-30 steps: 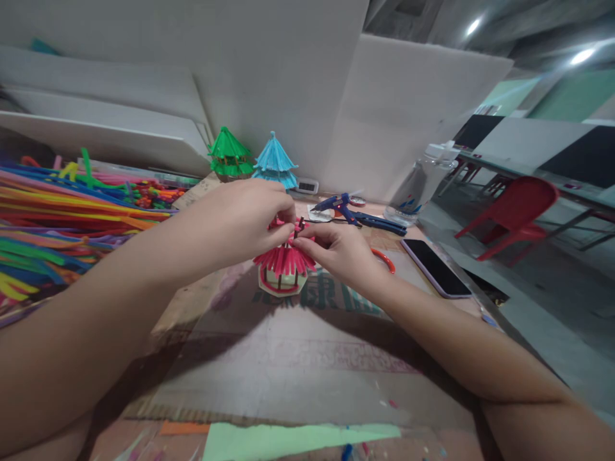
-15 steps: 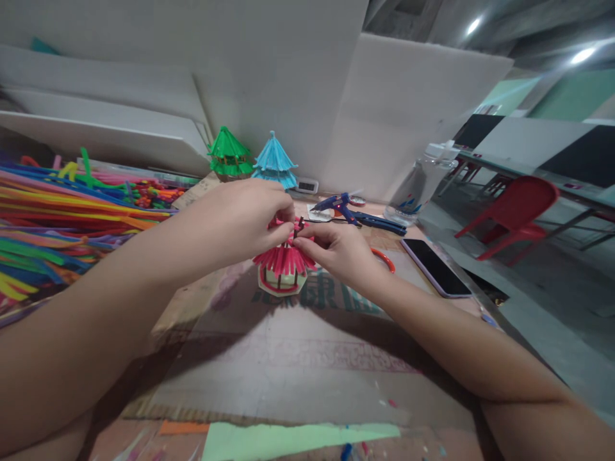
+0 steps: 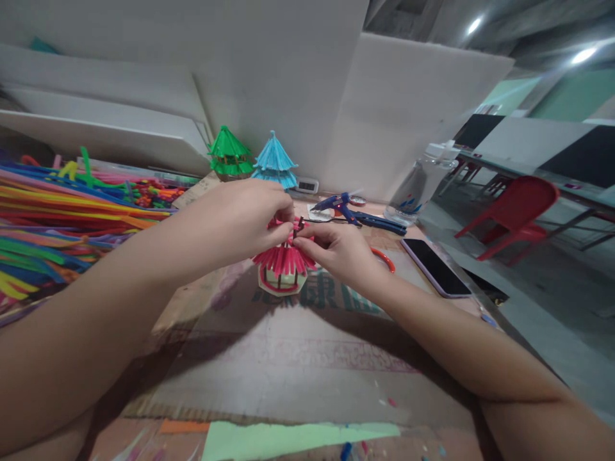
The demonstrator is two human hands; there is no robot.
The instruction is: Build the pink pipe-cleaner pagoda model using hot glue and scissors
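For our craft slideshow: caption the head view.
Left hand and right hand pinch a dark piece atop a pink pavilion model.

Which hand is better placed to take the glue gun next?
Probably the right hand: the glue gun lies just behind it. The left hand would have to cross over the pink model, which both hands pinch at the top.

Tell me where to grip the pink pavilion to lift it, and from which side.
Probably its cream base, under the fringe, coming in low from the near side. The pink pavilion stands upright, its soft roof overhangs, and the left hand and right hand pinch its top.
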